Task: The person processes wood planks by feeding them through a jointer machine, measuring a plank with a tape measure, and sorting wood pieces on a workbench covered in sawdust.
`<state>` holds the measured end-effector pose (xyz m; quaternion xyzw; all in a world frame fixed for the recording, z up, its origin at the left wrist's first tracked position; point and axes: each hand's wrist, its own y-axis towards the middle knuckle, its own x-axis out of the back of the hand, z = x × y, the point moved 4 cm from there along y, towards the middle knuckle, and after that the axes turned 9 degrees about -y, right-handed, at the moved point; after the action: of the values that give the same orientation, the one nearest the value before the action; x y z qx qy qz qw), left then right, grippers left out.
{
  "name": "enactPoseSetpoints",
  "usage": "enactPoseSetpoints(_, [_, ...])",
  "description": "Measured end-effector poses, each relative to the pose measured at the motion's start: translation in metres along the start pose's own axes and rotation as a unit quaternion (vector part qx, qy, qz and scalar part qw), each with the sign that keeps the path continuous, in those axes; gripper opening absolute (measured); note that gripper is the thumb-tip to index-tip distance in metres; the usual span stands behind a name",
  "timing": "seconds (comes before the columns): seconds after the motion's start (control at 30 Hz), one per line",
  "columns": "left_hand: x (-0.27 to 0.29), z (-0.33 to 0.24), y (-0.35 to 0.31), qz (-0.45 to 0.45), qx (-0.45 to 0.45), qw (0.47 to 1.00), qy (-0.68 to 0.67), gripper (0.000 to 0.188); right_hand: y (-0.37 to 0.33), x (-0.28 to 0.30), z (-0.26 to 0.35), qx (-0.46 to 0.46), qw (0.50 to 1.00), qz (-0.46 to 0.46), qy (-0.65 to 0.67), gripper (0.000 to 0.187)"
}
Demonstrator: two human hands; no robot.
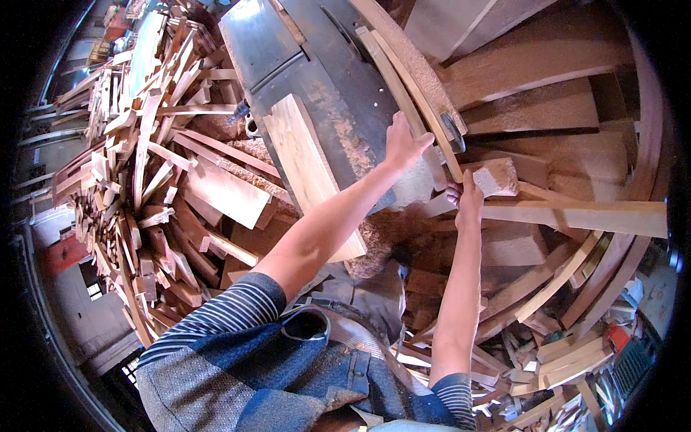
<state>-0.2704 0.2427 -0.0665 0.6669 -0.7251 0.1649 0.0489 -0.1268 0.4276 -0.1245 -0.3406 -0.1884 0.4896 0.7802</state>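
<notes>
A long, narrow wooden strip (397, 83) lies on the grey metal machine table (335, 119), alongside a wooden guide rail (423, 68) dusted with sawdust. My left hand (408, 144) is closed over this strip, its thumb stretched toward the rail. Lower and to the right, my right hand (466, 193) has curled fingers at the near end of a thin pale strip (448, 153) beside the rail. The exact contact under those fingers is partly hidden. Left of my hands, a wider pale board (306, 147) rests along the table's left side and overhangs its near edge.
A large heap of offcuts (155, 180) rises at the left. Stacked, sawdust-covered planks (533, 68) fill the right side, with a long pale beam (576, 216) jutting across. A dark slot (341, 32) opens in the tabletop. A metal bracket (453, 131) sits at the rail's near end.
</notes>
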Motion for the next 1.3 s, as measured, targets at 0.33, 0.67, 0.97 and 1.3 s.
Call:
enactPoseSetpoints(0.33, [0.005,0.002,-0.036,-0.002,0.000,1.000,0.019,0.056,-0.071,0.023,0.004,0.013,0.984,-0.052,0.172,0.028])
enactPoseSetpoints(0.67, [0.010,-0.004,-0.058,0.011,0.017,1.000,0.001,0.050,-0.114,0.024,0.010,0.369,0.778,-0.286,-0.420,0.031])
enactPoseSetpoints(0.97, [0.008,-0.012,-0.044,0.082,0.006,0.996,0.023,0.065,-0.077,-0.017,0.011,0.390,0.737,-0.276,-0.478,0.017])
enactPoseSetpoints(1.3, [-0.001,0.015,0.012,0.072,-0.087,0.992,-0.050,0.047,-0.042,-0.010,0.011,0.245,0.909,-0.187,-0.282,0.038])
